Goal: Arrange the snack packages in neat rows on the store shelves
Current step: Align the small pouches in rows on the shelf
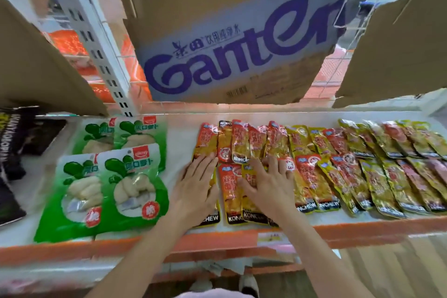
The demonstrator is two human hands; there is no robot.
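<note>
- Left hand (197, 182), centre of the frame: fingers straight and held close together, lying flat on the leftmost orange-and-yellow snack packages (232, 176); the fingertips reach the seam between the rear and front rows.
- Right hand (268, 182), just right of the left hand: fingers straight and slightly spread, pressing flat on the neighbouring packets of the front row; the thumb points left across a red packet.
- The snack packages lie in two overlapping rows across the white shelf (180, 143), from the centre of the frame to the right edge; the packets further right (377, 172) lean diagonally and are more yellow-green.
- Four green radish packs (113, 176) lie in a two-by-two block in the lower left of the frame, apart from the left hand.
- Dark packets (14, 157) sit at the left edge, partly cut off.
- The shelf's orange front lip (217, 239) carries a price label (269, 237) below the right wrist.
- A cardboard box (237, 43) printed "Ganten" in purple fills the upper centre; plain cardboard (396, 51) hangs at the upper right.
- A white slotted upright (96, 38) stands in the upper left.
</note>
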